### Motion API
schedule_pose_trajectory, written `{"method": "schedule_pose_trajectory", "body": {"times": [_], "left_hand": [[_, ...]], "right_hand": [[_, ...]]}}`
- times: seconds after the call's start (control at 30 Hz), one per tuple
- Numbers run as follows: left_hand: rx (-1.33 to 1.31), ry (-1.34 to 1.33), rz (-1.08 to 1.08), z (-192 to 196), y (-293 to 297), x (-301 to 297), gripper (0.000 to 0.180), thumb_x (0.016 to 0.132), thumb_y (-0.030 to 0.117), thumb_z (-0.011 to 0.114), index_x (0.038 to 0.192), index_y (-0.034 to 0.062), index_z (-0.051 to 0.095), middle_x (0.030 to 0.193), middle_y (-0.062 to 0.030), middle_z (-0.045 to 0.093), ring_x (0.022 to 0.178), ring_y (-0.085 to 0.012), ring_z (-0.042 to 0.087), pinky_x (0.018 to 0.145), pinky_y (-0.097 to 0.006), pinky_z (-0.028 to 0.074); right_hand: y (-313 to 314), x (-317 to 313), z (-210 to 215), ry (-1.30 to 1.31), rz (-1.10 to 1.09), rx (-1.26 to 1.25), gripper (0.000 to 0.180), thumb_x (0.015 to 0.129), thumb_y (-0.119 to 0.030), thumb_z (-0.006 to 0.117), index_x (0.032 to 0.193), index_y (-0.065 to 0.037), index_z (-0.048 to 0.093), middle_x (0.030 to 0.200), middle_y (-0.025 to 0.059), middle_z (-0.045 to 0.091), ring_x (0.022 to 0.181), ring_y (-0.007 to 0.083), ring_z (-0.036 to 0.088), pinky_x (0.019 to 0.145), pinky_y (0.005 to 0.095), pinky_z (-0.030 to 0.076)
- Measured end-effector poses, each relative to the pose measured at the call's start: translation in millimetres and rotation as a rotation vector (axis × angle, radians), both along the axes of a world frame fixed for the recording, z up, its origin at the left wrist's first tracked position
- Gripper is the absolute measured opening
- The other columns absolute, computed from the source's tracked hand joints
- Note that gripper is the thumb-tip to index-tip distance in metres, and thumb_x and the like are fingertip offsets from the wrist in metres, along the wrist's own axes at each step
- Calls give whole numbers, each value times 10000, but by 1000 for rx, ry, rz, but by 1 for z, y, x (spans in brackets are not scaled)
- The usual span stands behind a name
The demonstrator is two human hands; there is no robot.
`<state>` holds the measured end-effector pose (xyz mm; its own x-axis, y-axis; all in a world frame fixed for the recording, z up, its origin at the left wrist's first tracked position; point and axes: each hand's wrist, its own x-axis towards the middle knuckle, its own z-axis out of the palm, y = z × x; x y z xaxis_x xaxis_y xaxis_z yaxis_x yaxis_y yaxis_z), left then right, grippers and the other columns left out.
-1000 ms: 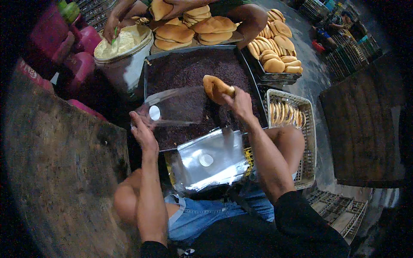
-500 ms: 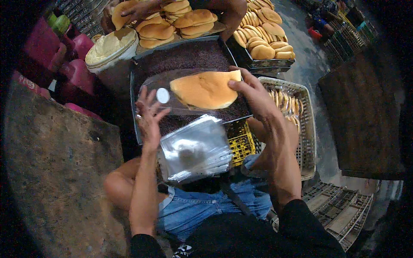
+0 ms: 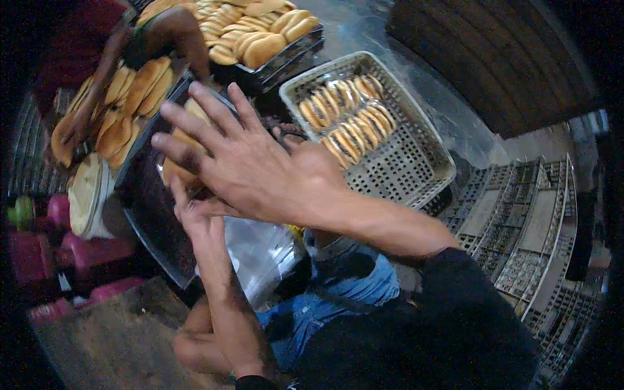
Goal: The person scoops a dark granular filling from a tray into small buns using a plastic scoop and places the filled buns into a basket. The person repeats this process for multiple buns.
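Observation:
My right hand (image 3: 250, 166) is spread wide, its fingers stretched over an oval, golden-brown flat bread (image 3: 177, 170). It covers much of the bread, and I cannot tell whether the palm touches it. Beneath it, my left hand (image 3: 198, 211) is closed at the bread's near edge, its fingers partly hidden and a little blurred. The clear bag around the bread barely shows here. Below both hands, a stack of clear plastic bags (image 3: 260, 257) lies over my lap. A dark tray (image 3: 146, 237) with crumbly dark purple filling sits under and left of the hands.
A pale plastic crate (image 3: 413, 172) at the right holds rows of packed filled breads (image 3: 354, 136). More breads (image 3: 263, 49) fill a far tray. A co-worker's hand (image 3: 68, 140) is among breads at left, near a tub of pale cream (image 3: 84, 195). Empty crates (image 3: 520, 227) stand at right.
The view has swung right, bringing the pale crate nearer the middle. My right hand has let go of the bread and spread over it. My left hand has closed at the bread's edge.

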<state>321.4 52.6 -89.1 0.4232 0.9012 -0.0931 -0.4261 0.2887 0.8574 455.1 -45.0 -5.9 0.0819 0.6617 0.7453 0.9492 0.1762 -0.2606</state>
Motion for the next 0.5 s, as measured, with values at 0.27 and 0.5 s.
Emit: {"method": "schedule_pose_trajectory", "body": {"times": [0.27,0.5], "left_hand": [[490,977,-310,16,-16,69,623,969,585,483,1019,1,692,764,-145,696,624,-234,654,636,-375,523],[402,1699,-1021,-10,-32,-38,620,916,539,601,641,-5,716,497,-102,620,491,-195,633,582,-347,509]], "right_hand": [[-109,194,-133,895,-648,-691,571,748,-335,724,1211,-25,598,983,201,705,909,340,695,806,421,542],[-207,187,-292,911,-1032,-646,579,770,-370,744,1235,-57,600,1079,230,686,1038,353,665,894,426,510]]}}
